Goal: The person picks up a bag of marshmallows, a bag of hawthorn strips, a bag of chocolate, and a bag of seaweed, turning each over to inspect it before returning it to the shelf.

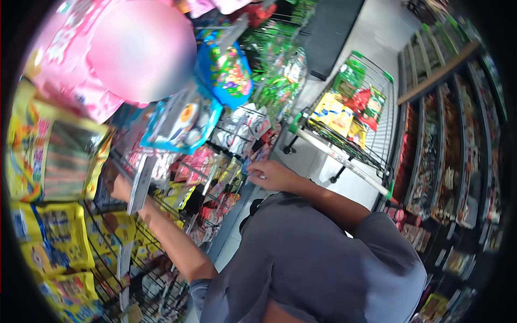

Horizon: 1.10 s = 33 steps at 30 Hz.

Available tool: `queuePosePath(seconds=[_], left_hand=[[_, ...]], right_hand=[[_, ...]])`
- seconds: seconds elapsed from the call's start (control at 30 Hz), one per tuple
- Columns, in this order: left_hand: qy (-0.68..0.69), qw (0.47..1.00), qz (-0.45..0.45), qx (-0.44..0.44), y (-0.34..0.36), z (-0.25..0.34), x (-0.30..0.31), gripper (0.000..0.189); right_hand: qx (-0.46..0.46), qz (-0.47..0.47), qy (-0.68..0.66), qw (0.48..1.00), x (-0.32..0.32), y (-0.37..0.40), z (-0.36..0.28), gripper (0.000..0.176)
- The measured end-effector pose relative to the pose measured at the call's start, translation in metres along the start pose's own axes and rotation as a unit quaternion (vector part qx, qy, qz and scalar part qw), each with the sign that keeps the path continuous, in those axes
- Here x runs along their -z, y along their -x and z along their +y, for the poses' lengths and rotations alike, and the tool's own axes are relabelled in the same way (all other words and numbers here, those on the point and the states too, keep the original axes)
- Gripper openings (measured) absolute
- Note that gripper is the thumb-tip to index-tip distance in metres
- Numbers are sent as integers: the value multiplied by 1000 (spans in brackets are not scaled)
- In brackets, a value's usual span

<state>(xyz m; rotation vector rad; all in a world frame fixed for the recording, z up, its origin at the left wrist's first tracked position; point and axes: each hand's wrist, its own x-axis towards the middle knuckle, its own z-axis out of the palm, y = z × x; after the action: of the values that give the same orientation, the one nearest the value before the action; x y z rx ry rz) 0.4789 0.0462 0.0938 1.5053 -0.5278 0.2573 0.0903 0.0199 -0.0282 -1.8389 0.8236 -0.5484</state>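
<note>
Pale tiled floor (377, 32) filled the shop aisle, with a wire rack (161, 258) of bagged goods on the left and dark shelving (444, 145) on the right; a yellow packet (75, 161) hung at the far left, just beside the left hand (121, 188). It was glossy and roughly upright, with a rainbow stripe and coloured lettering down one side; a broad clear window showed reddish and greenish strips, and glare whitened its upper corner.

The left hand reached in among the packets at the yellow packet's right edge; a label holder (141, 185) crossed in front of it, so whether its fingers gripped anything could not be told. The right hand (272, 176) was bent loosely at the rack's front edge, fingertips close to the hanging bags; I could not tell whether they held one.

Room was tight around the left hand — label holder on one side, yellow packet on the other, wire grid below; more yellow packs (59, 234) hung beneath, while a pink bag (70, 59) and a blue-edged bag (183, 121) crowded above. Beyond the right hand the space opened; a strip of floor lay between rack and trolley (390, 89) — the latter loaded with yellow, red and green packs (331, 113).
</note>
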Motion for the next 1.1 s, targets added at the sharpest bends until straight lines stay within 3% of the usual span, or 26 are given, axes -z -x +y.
queuePosePath(seconds=[0.07, 0.4, 0.47, 0.5, 0.57, 0.63, 0.67, 0.73, 0.83, 0.9, 0.97, 1.0, 1.03, 1.1], left_hand=[[-12, 999, -42, -20, -5, -17, 7, 26], [-114, 987, 69, -90, 56, 1, 20, 38], [-44, 991, 36, -119, 90, -29, 33, 42], [-112, 985, 50, -121, 126, -8, 27, 33], [-68, 991, -33, -108, 188, 3, 18, 21], [-22, 973, -204, -102, 246, -1, 7, 6], [24, 955, -296, 5, 279, 26, -11, 4], [33, 886, -457, 67, 330, 47, -43, 6], [2, 796, -605, -24, 388, 64, -97, 14], [27, 740, -658, -134, 413, 89, -140, 13], [-6, 718, -683, -134, 442, 90, -170, 10], [-23, 718, -683, -134, 456, 83, -182, 9], [-52, 721, -683, -108, 471, 74, -191, 10], [-45, 754, -654, 35, 503, 54, -199, 10]], right_hand=[[-5, 29, -4, 1000, 1, 9, 6, 32], [-24, 153, -39, 987, 35, 42, 20, 23], [-29, 187, -66, 980, 47, 48, 23, 21], [-29, 215, -89, 972, 55, 51, 26, 19], [-42, 212, -103, 971, 75, 57, 34, 17], [-51, 204, -117, 971, 99, 61, 41, 15], [-38, 225, -137, 964, 113, 64, 43, 14], [-29, 261, -159, 952, 136, 66, 55, 15], [-54, 267, -191, 943, 182, 72, 75, 14], [-47, 277, -197, 939, 205, 77, 113, 14], [-103, 314, -211, 920, 231, 83, 156, 16], [-90, 332, -227, 911, 242, 87, 188, 17], [-132, 356, -147, 913, 258, 92, 217, 20], [-227, 345, -111, 904, 285, 106, 290, 23]])
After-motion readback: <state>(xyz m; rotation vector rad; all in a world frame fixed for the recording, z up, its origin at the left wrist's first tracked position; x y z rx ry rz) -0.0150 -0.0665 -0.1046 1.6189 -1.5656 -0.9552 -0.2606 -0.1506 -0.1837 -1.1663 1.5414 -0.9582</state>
